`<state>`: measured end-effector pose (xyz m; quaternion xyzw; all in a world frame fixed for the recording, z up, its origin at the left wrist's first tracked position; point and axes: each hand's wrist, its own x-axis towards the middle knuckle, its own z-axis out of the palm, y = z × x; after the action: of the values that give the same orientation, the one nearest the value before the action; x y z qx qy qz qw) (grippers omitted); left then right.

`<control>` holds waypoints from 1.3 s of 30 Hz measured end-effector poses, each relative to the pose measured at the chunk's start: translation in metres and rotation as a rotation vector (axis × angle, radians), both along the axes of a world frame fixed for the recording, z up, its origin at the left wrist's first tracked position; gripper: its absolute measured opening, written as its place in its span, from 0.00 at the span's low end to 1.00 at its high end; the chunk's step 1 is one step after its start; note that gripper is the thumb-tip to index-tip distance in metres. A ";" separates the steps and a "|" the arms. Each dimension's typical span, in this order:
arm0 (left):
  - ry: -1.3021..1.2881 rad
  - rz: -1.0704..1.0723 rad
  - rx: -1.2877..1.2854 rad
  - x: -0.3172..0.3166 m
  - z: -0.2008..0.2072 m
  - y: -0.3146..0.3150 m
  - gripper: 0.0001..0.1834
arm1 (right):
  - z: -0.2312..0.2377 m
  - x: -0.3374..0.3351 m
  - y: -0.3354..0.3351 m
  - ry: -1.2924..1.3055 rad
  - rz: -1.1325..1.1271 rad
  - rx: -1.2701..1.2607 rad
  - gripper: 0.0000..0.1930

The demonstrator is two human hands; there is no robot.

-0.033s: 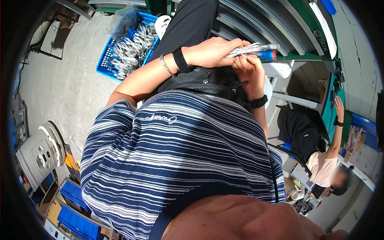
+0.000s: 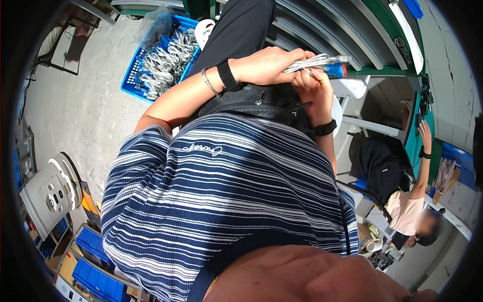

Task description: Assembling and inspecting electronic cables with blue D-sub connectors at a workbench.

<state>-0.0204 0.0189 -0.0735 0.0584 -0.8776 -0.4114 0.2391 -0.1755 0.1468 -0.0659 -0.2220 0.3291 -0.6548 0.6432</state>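
Both my hands meet in front of my lap around a coiled silver-grey cable [image 2: 313, 62], bundled into a tight hank. My left hand [image 2: 269, 64] reaches across from the left, back upward, its fingers closed on the near end of the bundle. From below, my right hand [image 2: 314, 93] grips the same cable with bent fingers. A pale plug [image 2: 343, 59] sticks out at the right end of the hank. Just beneath it is a blue connector [image 2: 333, 70] with a red end. Some of my fingertips are hidden behind the bundle.
A blue basket [image 2: 132, 75] of similar cable bundles stands on the floor at left. Grey drawers in a green frame [image 2: 375, 38] rise ahead. A co-worker [image 2: 402, 201] sits at right, one arm raised. Blue bins [image 2: 100, 282] and a grey chair-like panel [image 2: 50, 196] are at lower left.
The co-worker's raised hand has shifted very slightly. My hands and the cable bundle stay where they were.
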 end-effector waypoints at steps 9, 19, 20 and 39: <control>-0.055 -0.087 0.139 0.005 0.009 -0.005 0.33 | -0.003 0.000 0.004 0.036 0.031 -0.003 0.25; -0.066 -0.167 0.232 0.009 0.017 -0.010 0.25 | 0.001 -0.001 -0.001 0.290 0.220 0.019 0.46; -0.067 -0.168 0.232 0.008 0.017 -0.009 0.25 | -0.002 -0.001 -0.001 0.259 0.207 0.001 0.47; -0.231 -0.275 0.196 0.003 0.016 -0.009 0.19 | -0.007 0.004 0.015 0.269 -0.182 0.031 0.18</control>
<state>-0.0170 0.0096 -0.0573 0.0078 -0.8548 -0.5140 0.0715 -0.1716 0.1620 -0.0725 -0.2669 0.4409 -0.6695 0.5349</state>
